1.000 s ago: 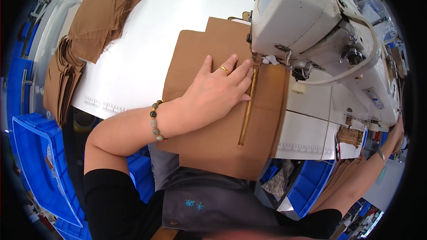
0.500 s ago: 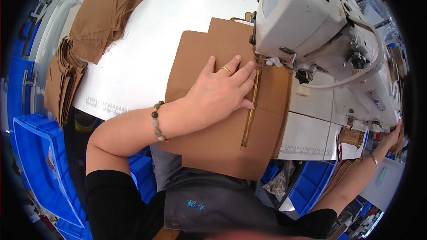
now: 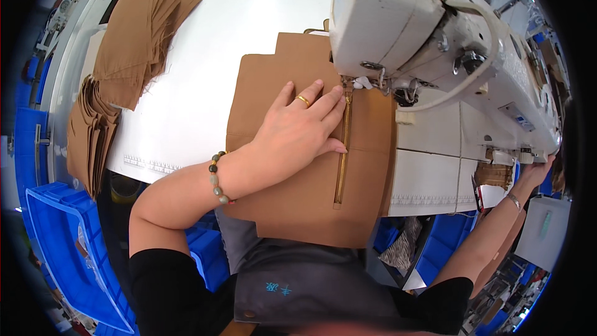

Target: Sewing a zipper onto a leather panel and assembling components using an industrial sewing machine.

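My left hand [image 3: 301, 121] lies flat, fingers spread, on a brown fabric panel [image 3: 298, 205]. Its fingertips and thumb rest along the left side of a brass-toothed zipper [image 3: 344, 149] set lengthwise in the panel. The zipper's far end lies at the needle area of a white sewing machine [image 3: 379, 18], whose head hides part of the panel's far right side. My right hand [image 3: 538, 173] reaches to the machine's right end; its fingers are mostly hidden there, and what they touch cannot be made out.
Two stacks of brown fabric pieces, a far stack [image 3: 137, 37] and a near stack [image 3: 93, 137], sit at the left of the white table [image 3: 205, 43]. A blue bin [image 3: 62, 211] stands below left. Another blue bin [image 3: 444, 242] is at the lower right, near a pale box [image 3: 544, 230].
The whole view has shifted, so the machine and panel appear farther left. Left hand, panel and zipper keep about the same places relative to the needle; my right hand stays at the machine's end.
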Demonstrator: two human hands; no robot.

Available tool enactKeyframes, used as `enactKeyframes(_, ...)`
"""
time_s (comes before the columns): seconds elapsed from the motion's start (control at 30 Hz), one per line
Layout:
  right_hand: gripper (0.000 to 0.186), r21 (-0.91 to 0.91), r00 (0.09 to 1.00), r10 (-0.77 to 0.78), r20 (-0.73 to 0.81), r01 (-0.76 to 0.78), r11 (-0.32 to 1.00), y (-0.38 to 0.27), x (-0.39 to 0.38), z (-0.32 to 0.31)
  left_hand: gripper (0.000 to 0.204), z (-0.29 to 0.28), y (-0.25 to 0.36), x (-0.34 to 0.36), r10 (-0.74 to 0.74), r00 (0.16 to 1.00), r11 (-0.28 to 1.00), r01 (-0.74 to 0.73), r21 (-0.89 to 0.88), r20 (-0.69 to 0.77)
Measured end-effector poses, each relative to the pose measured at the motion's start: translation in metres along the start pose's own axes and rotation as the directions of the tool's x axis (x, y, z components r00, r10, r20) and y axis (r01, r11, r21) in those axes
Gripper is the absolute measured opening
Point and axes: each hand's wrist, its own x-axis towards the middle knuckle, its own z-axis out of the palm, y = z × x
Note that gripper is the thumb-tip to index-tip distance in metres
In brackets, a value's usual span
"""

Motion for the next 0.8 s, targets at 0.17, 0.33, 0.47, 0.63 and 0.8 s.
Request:
enactKeyframes(0.17, 0.045, -0.066, 0.992, 0.052, 0.117, -0.044, 0.997, -0.005, -0.029, 0.003, 0.072, -0.002, 0.000, 0.001, 0.020, 1.000, 1.000, -0.020, -0.003, -0.015)
enactKeyframes(0.33, 0.040, -0.892, 0.818, -0.574, 0.048, 0.294, 0.344, -0.042, -0.116, 0.063, 0.070, -0.002, 0.001, 0.002, 0.017, 1.000, 1.000, -0.018, -0.018, -0.025)
enactKeyframes(0.47, 0.033, -0.322, 0.428, -0.781, 0.455, 0.897, 0.304, -0.046, -0.229, 0.144, 0.072, -0.003, 0.000, 0.003, 0.022, 1.000, 1.000, -0.022, -0.015, -0.014)
enactKeyframes(0.63, 0.025, 0.001, 0.122, -0.424, 0.898, 0.961, 0.277, -0.038, -0.336, 0.231, 0.075, -0.004, -0.001, 0.005, 0.034, 0.999, 0.999, -0.035, -0.036, -0.016)
enactKeyframes(0.8, 0.024, -0.037, 0.155, -0.234, 0.960, 0.896, 0.442, -0.022, -0.365, 0.286, 0.077, -0.005, -0.002, 0.008, 0.026, 0.999, 0.999, -0.027, -0.020, -0.027)
